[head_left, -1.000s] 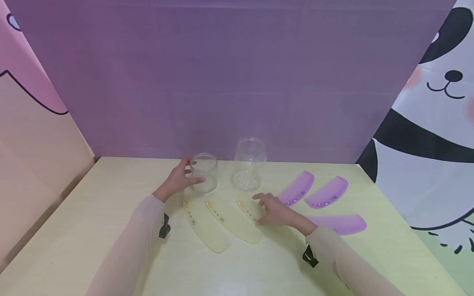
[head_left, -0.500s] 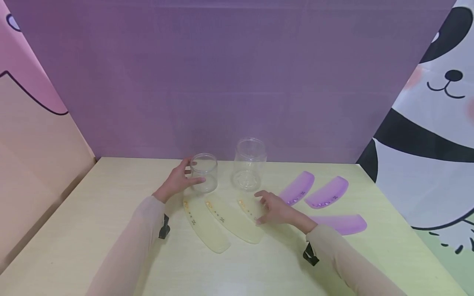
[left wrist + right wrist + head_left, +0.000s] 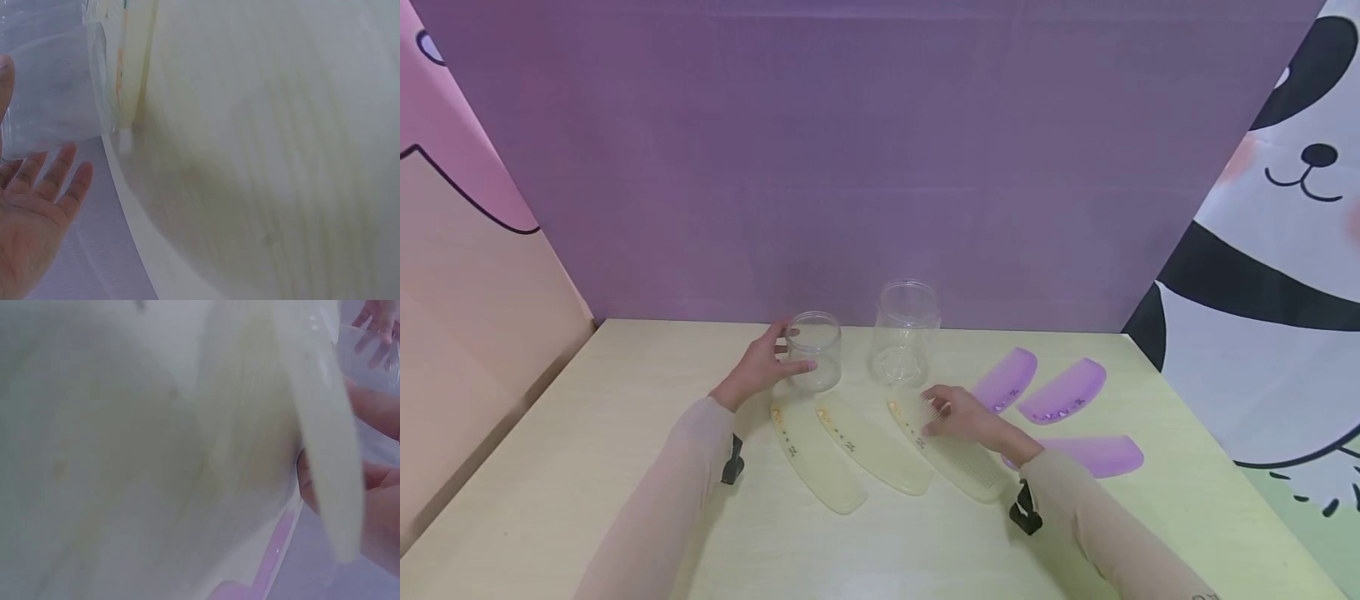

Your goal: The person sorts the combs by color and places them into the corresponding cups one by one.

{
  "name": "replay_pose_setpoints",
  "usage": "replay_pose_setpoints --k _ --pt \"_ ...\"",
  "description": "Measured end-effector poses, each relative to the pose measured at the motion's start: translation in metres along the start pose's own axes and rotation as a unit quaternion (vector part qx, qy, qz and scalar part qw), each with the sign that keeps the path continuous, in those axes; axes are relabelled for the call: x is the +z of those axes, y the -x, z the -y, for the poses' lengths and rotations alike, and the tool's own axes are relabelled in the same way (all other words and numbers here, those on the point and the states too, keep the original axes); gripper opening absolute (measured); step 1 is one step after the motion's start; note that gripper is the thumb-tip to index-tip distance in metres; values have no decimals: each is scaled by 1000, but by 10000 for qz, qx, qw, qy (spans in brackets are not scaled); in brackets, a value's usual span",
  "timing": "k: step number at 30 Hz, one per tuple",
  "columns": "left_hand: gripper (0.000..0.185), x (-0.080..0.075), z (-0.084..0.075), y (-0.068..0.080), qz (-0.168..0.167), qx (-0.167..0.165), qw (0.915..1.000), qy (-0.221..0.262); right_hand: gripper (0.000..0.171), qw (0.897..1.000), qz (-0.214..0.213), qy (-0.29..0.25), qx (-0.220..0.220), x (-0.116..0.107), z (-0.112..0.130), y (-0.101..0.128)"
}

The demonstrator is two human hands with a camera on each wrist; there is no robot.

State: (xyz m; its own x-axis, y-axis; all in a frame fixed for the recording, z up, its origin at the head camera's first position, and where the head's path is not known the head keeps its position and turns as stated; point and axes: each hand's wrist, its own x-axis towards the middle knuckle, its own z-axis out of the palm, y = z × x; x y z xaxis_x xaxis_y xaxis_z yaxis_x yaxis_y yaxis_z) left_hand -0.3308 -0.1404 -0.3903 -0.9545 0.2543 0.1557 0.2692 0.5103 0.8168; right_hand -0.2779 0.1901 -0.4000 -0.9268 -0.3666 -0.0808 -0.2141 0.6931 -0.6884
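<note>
My left hand (image 3: 763, 360) is around the near-left side of a short clear jar (image 3: 824, 367), its thumb across the front; in the left wrist view, the jar (image 3: 53, 87) sits between thumb and fingers. My right hand (image 3: 964, 417) pinches a pale yellow comb (image 3: 970, 468) between thumb and fingers. The comb slants toward the person, teeth to the right. The right wrist view shows this comb (image 3: 331, 444) close up, raised off the table. Left of it, a middle yellow comb (image 3: 874, 450) and a left yellow comb (image 3: 816, 458) lie flat.
A taller clear jar (image 3: 906, 333) stands right of the short one. Three purple combs lie at the right: one at the back (image 3: 1009, 375), one farther right (image 3: 1063, 392), one nearer (image 3: 1101, 456), partly behind the right arm. A purple panel (image 3: 880, 167) rises behind the table.
My right hand has taken hold of the right yellow comb and lifted it slightly, shifting a little right. My left hand stays on the short jar.
</note>
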Motion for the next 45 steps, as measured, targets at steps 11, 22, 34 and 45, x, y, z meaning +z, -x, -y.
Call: replay_pose_setpoints --k 11,22,34,45 --pt "86 0 -3 2 3 2 10000 -8 40 9937 -81 -1117 -38 -4 -3 -2" --pt "88 0 1 0 -13 -26 10000 -83 35 9871 -76 -1595 82 -11 1 -2" --pt "89 0 6 -4 -54 -31 9999 -88 38 9853 -121 -1680 -285 -21 17 -4" --pt "88 0 5 -1 -111 172 9998 -57 35 9792 -598 -1824 -660 -34 50 -5"
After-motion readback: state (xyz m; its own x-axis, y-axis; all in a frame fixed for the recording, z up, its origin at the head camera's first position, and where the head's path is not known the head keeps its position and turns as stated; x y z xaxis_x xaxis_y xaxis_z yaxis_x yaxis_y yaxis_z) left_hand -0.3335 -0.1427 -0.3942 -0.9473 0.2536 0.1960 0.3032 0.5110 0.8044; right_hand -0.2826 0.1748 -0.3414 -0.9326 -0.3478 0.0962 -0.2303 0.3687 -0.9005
